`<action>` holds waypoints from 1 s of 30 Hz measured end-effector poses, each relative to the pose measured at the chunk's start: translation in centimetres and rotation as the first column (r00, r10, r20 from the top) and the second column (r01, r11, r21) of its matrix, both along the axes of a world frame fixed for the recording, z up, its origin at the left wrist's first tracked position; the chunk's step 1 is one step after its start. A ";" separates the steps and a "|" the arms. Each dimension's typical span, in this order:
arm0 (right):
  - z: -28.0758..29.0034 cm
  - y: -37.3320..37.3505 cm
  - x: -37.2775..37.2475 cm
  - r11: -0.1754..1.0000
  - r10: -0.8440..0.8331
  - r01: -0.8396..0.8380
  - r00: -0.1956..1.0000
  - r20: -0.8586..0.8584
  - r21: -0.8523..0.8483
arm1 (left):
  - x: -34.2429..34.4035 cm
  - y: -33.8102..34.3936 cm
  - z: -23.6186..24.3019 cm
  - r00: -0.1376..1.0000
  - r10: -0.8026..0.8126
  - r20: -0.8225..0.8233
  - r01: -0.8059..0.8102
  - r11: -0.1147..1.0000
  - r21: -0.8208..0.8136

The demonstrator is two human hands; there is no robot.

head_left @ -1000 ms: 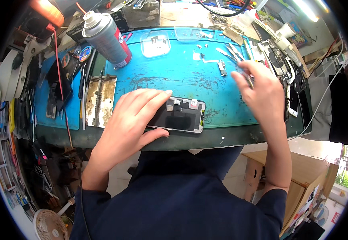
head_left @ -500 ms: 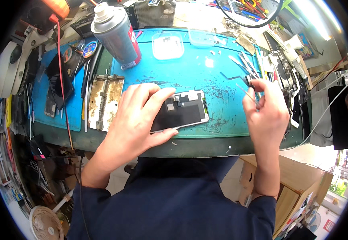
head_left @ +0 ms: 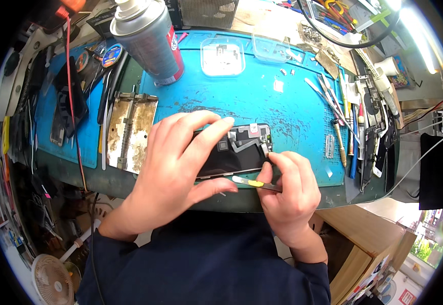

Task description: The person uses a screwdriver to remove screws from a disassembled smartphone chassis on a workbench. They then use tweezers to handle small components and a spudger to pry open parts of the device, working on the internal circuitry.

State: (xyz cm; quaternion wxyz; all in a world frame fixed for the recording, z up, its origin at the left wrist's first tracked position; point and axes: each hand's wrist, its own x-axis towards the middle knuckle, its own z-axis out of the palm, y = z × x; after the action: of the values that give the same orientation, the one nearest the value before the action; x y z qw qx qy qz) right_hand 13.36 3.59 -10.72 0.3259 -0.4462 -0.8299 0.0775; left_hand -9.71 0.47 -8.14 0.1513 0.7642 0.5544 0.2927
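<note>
A phone screen assembly [head_left: 234, 161] lies back side up on the blue mat, its dark back showing. My left hand [head_left: 173, 157] grips it from the left, fingers over the far edge and thumb at the near edge. A grey flex cable [head_left: 247, 146] with bent arms rests across its upper right part. At the right end, my right hand [head_left: 292, 190] has thumb and index fingertip closed at the cable's small end piece. Tucked in that hand is a pair of tweezers [head_left: 256, 183] with a yellow mark, its broad end pointing left.
A spray can [head_left: 150, 43] stands at the far left of the mat. Beside my left hand lies a metal clamp holder [head_left: 130, 127]. Small parts sit in a clear tray [head_left: 222, 57]. Several tweezers and brushes [head_left: 339, 134] lie at right, beside phone frames [head_left: 375, 119].
My right hand has come left from beside the tools to the screen's right end. The bent grey cable now lies on the screen. My left hand keeps its hold.
</note>
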 end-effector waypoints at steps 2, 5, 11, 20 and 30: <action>-0.3 0.0 0.0 1.000 -0.004 0.004 1.000 0.004 0.028 | 0.5 0.1 -0.3 0.999 -0.018 0.030 0.016 0.998 0.063; -0.4 0.0 0.1 0.998 -0.005 0.004 1.000 0.018 0.060 | 1.4 0.7 -0.7 0.999 -0.047 -0.002 0.047 0.994 0.099; -0.8 -0.1 0.2 0.992 -0.017 0.010 0.998 0.054 0.127 | 2.8 0.4 -0.9 0.991 -0.082 -0.110 0.084 0.996 0.011; -0.7 -0.3 0.5 0.996 -0.014 0.010 0.998 0.054 0.087 | 3.3 0.9 -1.0 0.983 -0.102 -0.154 0.098 0.995 -0.032; -0.7 -0.7 1.5 0.997 0.021 -0.022 1.000 0.016 0.069 | 3.3 1.1 -0.8 0.970 -0.140 -0.200 0.129 0.989 -0.069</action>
State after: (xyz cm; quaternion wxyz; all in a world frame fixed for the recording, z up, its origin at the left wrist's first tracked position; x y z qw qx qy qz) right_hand 14.88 2.91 -11.42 0.3341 -0.4261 -0.8393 0.0488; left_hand -6.43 1.54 -8.89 0.1340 0.8217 0.5217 0.1862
